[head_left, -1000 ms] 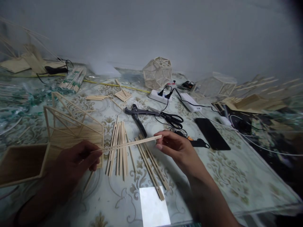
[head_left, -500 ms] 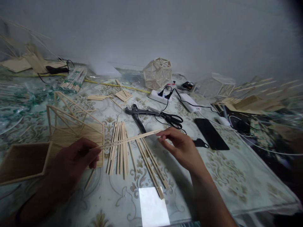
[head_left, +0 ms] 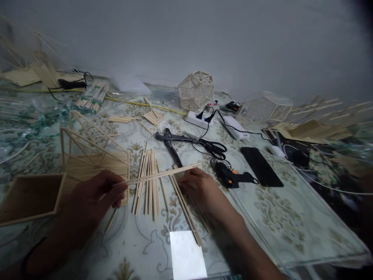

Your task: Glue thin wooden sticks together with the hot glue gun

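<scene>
My left hand [head_left: 93,196] pinches one end of a long thin wooden stick [head_left: 163,173], which reaches to the right just above the table. My right hand [head_left: 199,190] is down on a slanted row of loose sticks [head_left: 186,212] with its fingers curled over them; whether it grips one is hidden. A second bundle of sticks [head_left: 147,182] lies between my hands. A stick frame with a slatted floor [head_left: 96,155] stands just behind my left hand.
Black cutters [head_left: 170,144], scissors [head_left: 212,147] and a glue gun [head_left: 231,177] lie behind my right hand. A phone [head_left: 260,165], a power strip [head_left: 199,118] with cables, a stick ball [head_left: 196,89] and a wooden tray [head_left: 27,196] surround them. White paper [head_left: 186,254] lies near the front edge.
My right hand has let go of the stick's right end and dropped to the loose sticks on the table. The left hand keeps holding the stick in place.
</scene>
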`<state>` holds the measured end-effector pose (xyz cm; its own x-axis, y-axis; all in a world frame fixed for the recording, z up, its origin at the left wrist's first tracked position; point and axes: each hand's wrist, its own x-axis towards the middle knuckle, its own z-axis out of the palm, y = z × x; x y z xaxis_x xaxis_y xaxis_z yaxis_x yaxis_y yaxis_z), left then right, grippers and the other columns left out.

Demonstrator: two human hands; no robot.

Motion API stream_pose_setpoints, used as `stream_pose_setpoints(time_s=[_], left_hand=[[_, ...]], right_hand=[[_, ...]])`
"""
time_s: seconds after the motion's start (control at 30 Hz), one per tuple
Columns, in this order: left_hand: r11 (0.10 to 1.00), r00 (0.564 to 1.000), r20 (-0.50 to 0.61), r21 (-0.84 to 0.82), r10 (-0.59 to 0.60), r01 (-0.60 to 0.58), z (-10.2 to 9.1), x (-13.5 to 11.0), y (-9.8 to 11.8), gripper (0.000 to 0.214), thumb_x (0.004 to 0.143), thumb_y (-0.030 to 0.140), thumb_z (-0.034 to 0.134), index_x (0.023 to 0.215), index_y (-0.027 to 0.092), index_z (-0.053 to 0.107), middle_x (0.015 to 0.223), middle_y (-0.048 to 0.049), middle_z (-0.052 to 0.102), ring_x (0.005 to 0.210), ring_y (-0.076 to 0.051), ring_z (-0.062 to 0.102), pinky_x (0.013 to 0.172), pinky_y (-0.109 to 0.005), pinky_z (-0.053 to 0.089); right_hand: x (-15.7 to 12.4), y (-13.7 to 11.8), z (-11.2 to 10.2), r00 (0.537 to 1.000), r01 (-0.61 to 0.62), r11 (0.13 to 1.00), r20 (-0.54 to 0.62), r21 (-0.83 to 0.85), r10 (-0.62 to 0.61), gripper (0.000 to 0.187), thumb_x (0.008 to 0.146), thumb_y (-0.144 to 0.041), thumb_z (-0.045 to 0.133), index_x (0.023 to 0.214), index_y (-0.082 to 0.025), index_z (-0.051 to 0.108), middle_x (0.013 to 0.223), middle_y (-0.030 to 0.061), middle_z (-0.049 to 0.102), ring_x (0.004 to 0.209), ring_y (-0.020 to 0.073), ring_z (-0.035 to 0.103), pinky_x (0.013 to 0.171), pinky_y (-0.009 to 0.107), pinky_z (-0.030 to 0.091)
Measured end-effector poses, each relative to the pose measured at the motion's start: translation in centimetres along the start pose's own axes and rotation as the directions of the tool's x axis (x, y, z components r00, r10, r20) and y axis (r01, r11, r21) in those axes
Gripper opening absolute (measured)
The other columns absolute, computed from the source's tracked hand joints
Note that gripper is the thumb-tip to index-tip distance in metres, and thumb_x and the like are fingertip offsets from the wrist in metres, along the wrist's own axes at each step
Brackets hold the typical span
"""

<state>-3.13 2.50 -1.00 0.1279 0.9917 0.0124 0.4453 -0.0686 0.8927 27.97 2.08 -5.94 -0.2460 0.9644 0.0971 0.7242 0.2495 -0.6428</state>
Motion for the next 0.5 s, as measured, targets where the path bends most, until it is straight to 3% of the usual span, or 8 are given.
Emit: stream_pose_setpoints(time_s=[0.17, 0.33, 0.5], left_hand=[[1.000, 1.000, -0.001, 0.011, 0.022, -0.022, -0.1, 0.0, -0.1, 0.027, 0.088, 0.042, 0.069, 0.067, 0.024, 0.066, 0.054, 0.0053, 0.064, 0.048, -0.013, 0.060, 0.051, -0.021, 0.051], [1.000, 1.000, -0.006, 0.016, 0.004, -0.004, -0.3, -0.2, -0.7, 0.030, 0.090, 0.045, 0.070, 0.070, 0.024, 0.066, 0.055, 0.0058, 0.063, 0.050, -0.013, 0.058, 0.052, -0.021, 0.049], [1.000, 1.000, -0.001, 0.013, 0.013, -0.013, -0.3, -0.1, -0.6, 0.029, 0.090, 0.045, 0.070, 0.071, 0.024, 0.066, 0.056, 0.0058, 0.064, 0.051, -0.013, 0.059, 0.054, -0.021, 0.050]], right_hand=[[0.3, -0.2, 0.5, 1.000, -0.009, 1.000, -0.023, 0.000, 0.009, 0.021, 0.099, -0.017, 0.055, 0.081, -0.022, 0.065, 0.095, 0.0117, 0.066, 0.085, 0.0257, 0.063, 0.082, 0.040, 0.056], [0.5, 0.6, -1.0, 0.994, 0.024, 0.998, -0.105, 0.057, -0.018, 0.017, 0.103, -0.025, 0.051, 0.090, -0.021, 0.062, 0.095, 0.0092, 0.063, 0.083, 0.0224, 0.062, 0.078, 0.036, 0.054], [0.5, 2.8, -2.9, 0.953, -0.109, 0.975, -0.258, 0.192, 0.157, 0.018, 0.099, -0.038, 0.062, 0.092, -0.022, 0.064, 0.088, 0.0056, 0.067, 0.078, 0.0205, 0.062, 0.073, 0.034, 0.051]])
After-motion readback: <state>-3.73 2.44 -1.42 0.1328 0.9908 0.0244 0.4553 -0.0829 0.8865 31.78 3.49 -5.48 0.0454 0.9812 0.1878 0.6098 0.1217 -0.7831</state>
